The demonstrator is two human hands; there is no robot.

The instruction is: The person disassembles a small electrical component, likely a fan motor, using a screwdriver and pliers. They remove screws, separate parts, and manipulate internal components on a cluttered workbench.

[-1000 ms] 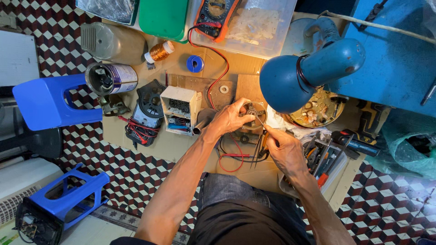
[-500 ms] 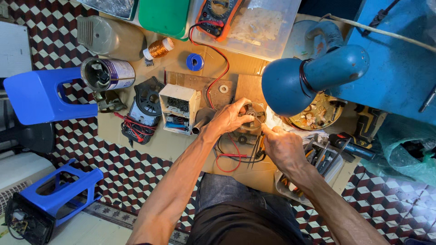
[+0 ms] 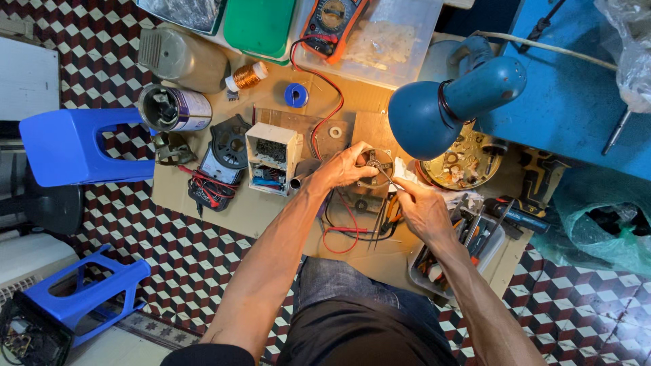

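My left hand [image 3: 344, 169] grips a small round motor part [image 3: 377, 165] with a dark centre, held over the cardboard-covered bench [image 3: 251, 210]. My right hand [image 3: 419, 207] pinches a thin metal tool [image 3: 388, 178] whose tip touches the round part. Both hands meet under the blue desk lamp [image 3: 447, 105]. Red and black wires [image 3: 346, 227] lie just below my hands.
A white open device box [image 3: 272, 156], a dark meter with red leads [image 3: 217, 173], a metal cylinder [image 3: 175, 108], a copper wire spool [image 3: 247, 76] and blue tape roll [image 3: 296, 95] lie left. An orange multimeter [image 3: 332, 19] sits behind. A tool tray [image 3: 468, 237] is right. Blue stools [image 3: 74, 146] stand on the checkered floor.
Both hands stay on the round part with only small shifts. The view has drifted slightly as my head moved.
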